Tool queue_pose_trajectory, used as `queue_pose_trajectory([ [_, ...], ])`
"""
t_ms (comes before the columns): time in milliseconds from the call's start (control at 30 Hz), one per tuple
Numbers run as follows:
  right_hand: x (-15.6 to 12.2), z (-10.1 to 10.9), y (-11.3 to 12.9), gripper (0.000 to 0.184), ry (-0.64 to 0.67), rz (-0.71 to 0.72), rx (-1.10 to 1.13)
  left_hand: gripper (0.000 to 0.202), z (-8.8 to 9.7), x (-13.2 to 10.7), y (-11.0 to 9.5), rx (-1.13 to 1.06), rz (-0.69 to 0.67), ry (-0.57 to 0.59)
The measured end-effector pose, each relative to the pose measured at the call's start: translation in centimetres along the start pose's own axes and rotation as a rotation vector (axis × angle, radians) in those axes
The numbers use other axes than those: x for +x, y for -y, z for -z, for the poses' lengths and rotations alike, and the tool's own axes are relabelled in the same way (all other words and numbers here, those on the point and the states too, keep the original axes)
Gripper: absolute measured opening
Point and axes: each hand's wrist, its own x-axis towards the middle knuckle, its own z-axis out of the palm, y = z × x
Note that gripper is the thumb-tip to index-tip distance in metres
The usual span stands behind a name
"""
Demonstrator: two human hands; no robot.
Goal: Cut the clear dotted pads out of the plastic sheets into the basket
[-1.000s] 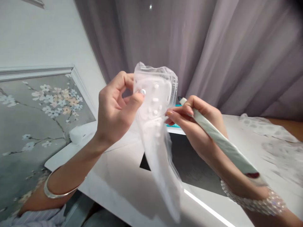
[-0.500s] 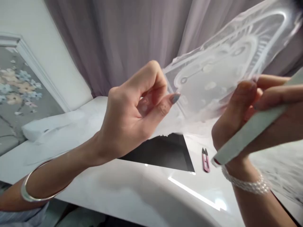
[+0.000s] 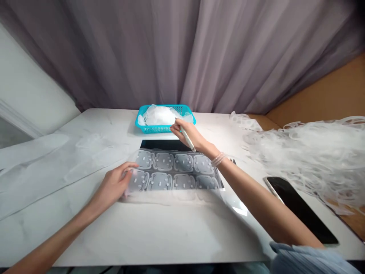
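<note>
Right hand [image 3: 188,133] and left hand [image 3: 118,182] have moved apart and down: half a second ago they were raised together with clear film between them; now the right is out at the basket [image 3: 155,129] and the left is low by the desk [image 3: 171,236].

The right fingers are curled snugly about a pale pen-like tool [image 3: 188,140]; whether their tips hold anything more, I cannot tell. The left fingers are loosely bent at the left edge of the clear sheet [image 3: 163,161]; whether they pinch it or merely touch it is unclear. It lies over a black mat [image 3: 165,144], its moulded shapes in two rows of four.

Good handling, I judge, means steadying that edge lightly so the sheet stays flat, and keeping the tool's tip clear of the film.

Beyond, white pieces [image 3: 159,114] heap in the basket; a phone [image 3: 302,213] and tangled scraps [image 3: 313,156] lie at right.
</note>
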Motion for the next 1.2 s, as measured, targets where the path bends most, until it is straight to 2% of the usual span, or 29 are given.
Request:
queue_pose_trajectory([
  [100, -2.8, 1.4, 0.1, 0.024, -0.087, -0.130, -0.079, 0.047, 0.5, -0.9, 1.3, 0.032, 0.044, 0.049],
  [200, -6.1, 3.7, -0.8, 0.020, -0.040, -0.294, -0.277, 0.054, 1.8, -0.8, 1.3, 0.270, -0.043, 0.095],
  [300, -8.7, 5.3, -2.8, 0.019, 0.068, -0.445, -0.353, 0.061, 2.6, -0.4, 0.4, 0.693, -0.144, -0.023],
  [367, -9.8, 5.8, -3.9, 0.022, 0.115, -0.530, -0.313, 0.060, 2.4, -0.1, -0.6, 0.845, -0.217, -0.109],
  [433, -10.5, 5.7, -4.6, 0.025, 0.140, -0.558, -0.270, 0.054, 1.4, 0.4, -1.8, 0.833, -0.382, -0.088],
  [533, -10.7, 5.1, -4.9, 0.024, 0.120, -0.518, -0.269, 0.047, -1.2, 1.6, -3.8, 0.711, -0.729, 0.076],
  [633, -9.9, 4.5, -5.6, 0.022, 0.046, -0.483, -0.317, 0.050, -4.4, 2.9, -5.5, 0.659, -0.935, 0.210],
  [767, -7.8, 4.0, -6.9, 0.016, -0.033, -0.432, -0.357, 0.054, -7.7, 4.7, -7.5, 0.672, -0.964, 0.254],
  [867, -6.8, 3.8, -6.7, 0.016, -0.160, -0.469, -0.357, 0.058, -8.5, 5.8, -8.4, 0.663, -0.922, 0.262],
  [967, -7.3, 3.3, -4.8, 0.039, -0.299, -0.554, -0.222, 0.065, -8.4, 6.9, -8.7, 0.615, -0.941, 0.305],
  [1033, -8.3, 2.6, -3.0, 0.048, -0.302, -0.606, -0.085, 0.066, -8.3, 7.7, -8.6, 0.566, -0.965, 0.322],
  [1200, -10.2, 0.0, 0.1, 0.031, -0.276, -0.688, 0.138, 0.055, -8.4, 9.4, -7.7, 0.485, -1.029, 0.307],
])
